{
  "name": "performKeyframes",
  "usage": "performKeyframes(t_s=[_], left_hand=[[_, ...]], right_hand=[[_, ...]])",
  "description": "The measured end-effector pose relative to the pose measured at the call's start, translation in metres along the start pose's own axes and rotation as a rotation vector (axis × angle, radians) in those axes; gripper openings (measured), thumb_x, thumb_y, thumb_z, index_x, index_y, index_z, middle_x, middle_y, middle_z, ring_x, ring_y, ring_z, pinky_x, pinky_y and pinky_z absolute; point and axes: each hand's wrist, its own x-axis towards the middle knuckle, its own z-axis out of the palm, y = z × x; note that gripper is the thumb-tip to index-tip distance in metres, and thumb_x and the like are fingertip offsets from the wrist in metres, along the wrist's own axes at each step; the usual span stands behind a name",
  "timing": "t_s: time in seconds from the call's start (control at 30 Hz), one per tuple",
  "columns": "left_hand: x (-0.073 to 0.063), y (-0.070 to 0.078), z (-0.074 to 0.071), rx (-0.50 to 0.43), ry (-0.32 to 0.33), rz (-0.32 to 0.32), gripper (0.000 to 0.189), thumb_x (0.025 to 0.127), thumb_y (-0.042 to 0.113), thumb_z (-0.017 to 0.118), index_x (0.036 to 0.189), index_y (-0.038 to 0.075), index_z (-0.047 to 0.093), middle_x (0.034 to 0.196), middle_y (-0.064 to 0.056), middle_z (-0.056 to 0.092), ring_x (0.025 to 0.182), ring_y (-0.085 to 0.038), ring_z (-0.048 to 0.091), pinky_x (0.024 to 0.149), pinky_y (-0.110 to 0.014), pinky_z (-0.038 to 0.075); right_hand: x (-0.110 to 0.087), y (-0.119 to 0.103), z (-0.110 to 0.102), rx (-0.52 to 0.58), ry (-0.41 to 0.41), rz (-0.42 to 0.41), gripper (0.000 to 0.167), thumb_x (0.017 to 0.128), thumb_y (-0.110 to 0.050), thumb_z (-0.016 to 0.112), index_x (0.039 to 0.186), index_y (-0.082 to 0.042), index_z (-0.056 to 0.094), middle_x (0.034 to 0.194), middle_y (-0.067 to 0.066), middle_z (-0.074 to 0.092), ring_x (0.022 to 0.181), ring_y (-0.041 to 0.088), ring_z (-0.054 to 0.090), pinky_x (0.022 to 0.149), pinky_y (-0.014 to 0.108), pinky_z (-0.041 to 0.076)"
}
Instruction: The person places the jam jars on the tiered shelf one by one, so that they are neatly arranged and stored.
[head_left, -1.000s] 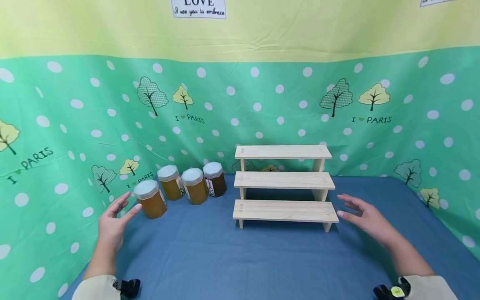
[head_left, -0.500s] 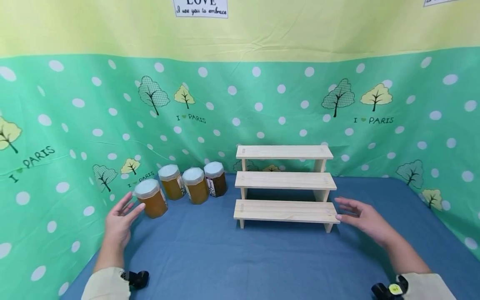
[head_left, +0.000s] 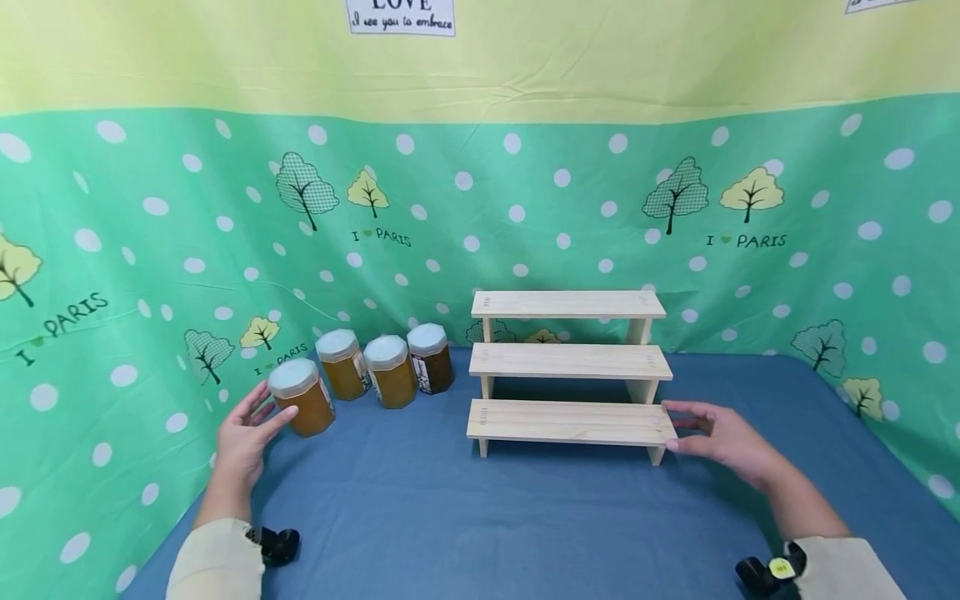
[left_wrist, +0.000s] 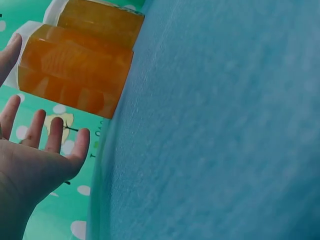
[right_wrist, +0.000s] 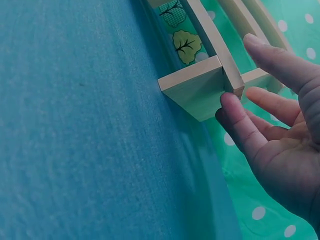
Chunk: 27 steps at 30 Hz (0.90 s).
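Observation:
In the head view my left hand is spread around the near side of an amber honey jar with a white lid. The left wrist view has this jar between thumb and fingers, with a gap below it to most fingertips. At the right end of a three-step wooden display stand is my right hand, thumb and fingers apart around the lowest step's end. Seen from the right wrist, the little finger overlaps the corner of the stand; whether it touches I cannot tell.
Behind the nearest jar stand two more amber jars and a dark brown jar, all white-lidded. Blue cloth covers the table. A green and yellow printed curtain hangs behind and along the left.
My left hand has moved right and closer around the nearest jar. The right hand has shifted left to the lowest step's end. Jars and stand look unmoved.

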Motion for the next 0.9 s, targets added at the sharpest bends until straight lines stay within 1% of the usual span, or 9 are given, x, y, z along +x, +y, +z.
performKeyframes(t_s=[0.13, 0.23, 0.37, 0.47, 0.63, 0.77, 0.83, 0.9], left_hand=[[0.004, -0.001, -0.002, 0.031, -0.039, 0.019, 0.084, 0.085, 0.023, 0.078, 0.154, 0.029, 0.030, 0.160, 0.000, 0.023, 0.146, -0.031, 0.021, 0.114, -0.037, 0.025], [0.006, 0.000, -0.002, 0.045, -0.053, 0.026, 0.085, 0.085, 0.023, 0.078, 0.154, 0.029, 0.028, 0.161, -0.001, 0.022, 0.145, -0.031, 0.021, 0.115, -0.042, 0.021], [0.009, 0.002, 0.000, 0.061, -0.045, 0.025, 0.087, 0.083, 0.022, 0.079, 0.154, 0.027, 0.029, 0.160, 0.000, 0.024, 0.145, -0.029, 0.023, 0.115, -0.040, 0.023], [0.011, 0.005, 0.003, 0.064, -0.038, 0.024, 0.089, 0.082, 0.021, 0.080, 0.155, 0.026, 0.028, 0.160, -0.001, 0.024, 0.145, -0.029, 0.024, 0.115, -0.042, 0.023], [0.015, 0.009, 0.006, 0.100, -0.034, 0.024, 0.093, 0.082, 0.022, 0.081, 0.155, 0.025, 0.025, 0.160, -0.007, 0.022, 0.144, -0.031, 0.024, 0.115, -0.043, 0.023], [0.017, 0.011, 0.007, 0.131, -0.030, 0.030, 0.094, 0.081, 0.027, 0.082, 0.156, 0.024, 0.025, 0.158, -0.010, 0.025, 0.143, -0.032, 0.027, 0.114, -0.042, 0.027], [0.017, 0.012, 0.007, 0.143, -0.019, 0.032, 0.094, 0.080, 0.029, 0.082, 0.155, 0.022, 0.026, 0.157, -0.011, 0.027, 0.142, -0.032, 0.030, 0.112, -0.038, 0.030], [0.016, 0.013, 0.005, 0.176, -0.011, 0.035, 0.093, 0.080, 0.032, 0.081, 0.155, 0.020, 0.028, 0.156, -0.013, 0.030, 0.140, -0.029, 0.034, 0.108, -0.028, 0.036]], right_hand=[[0.001, 0.002, 0.000, 0.025, -0.003, 0.003, 0.081, 0.083, -0.028, 0.079, 0.145, 0.006, 0.039, 0.140, 0.031, 0.044, 0.125, 0.048, 0.045, 0.087, 0.048, 0.053], [0.003, 0.002, 0.001, 0.033, -0.001, 0.004, 0.081, 0.082, -0.026, 0.080, 0.144, 0.007, 0.040, 0.139, 0.031, 0.046, 0.124, 0.047, 0.047, 0.086, 0.046, 0.053], [0.004, 0.001, 0.003, 0.043, 0.000, 0.010, 0.083, 0.081, -0.024, 0.081, 0.145, 0.007, 0.039, 0.135, 0.031, 0.050, 0.121, 0.045, 0.051, 0.085, 0.045, 0.054], [0.006, 0.001, 0.003, 0.063, -0.005, 0.016, 0.086, 0.080, -0.020, 0.082, 0.146, 0.009, 0.035, 0.133, 0.032, 0.051, 0.119, 0.043, 0.054, 0.084, 0.043, 0.055], [0.008, 0.002, 0.003, 0.080, -0.004, 0.019, 0.089, 0.079, -0.017, 0.083, 0.146, 0.011, 0.032, 0.128, 0.031, 0.055, 0.112, 0.038, 0.059, 0.081, 0.038, 0.055], [0.009, 0.003, 0.003, 0.085, -0.003, 0.015, 0.089, 0.079, -0.018, 0.083, 0.145, 0.012, 0.032, 0.127, 0.031, 0.056, 0.110, 0.036, 0.060, 0.080, 0.037, 0.055], [0.009, 0.003, 0.004, 0.087, -0.003, 0.014, 0.088, 0.079, -0.018, 0.083, 0.145, 0.012, 0.032, 0.126, 0.030, 0.056, 0.110, 0.036, 0.060, 0.080, 0.037, 0.055], [0.009, 0.001, 0.004, 0.090, -0.003, 0.015, 0.088, 0.079, -0.019, 0.082, 0.145, 0.012, 0.033, 0.126, 0.030, 0.056, 0.110, 0.036, 0.060, 0.081, 0.037, 0.055]])
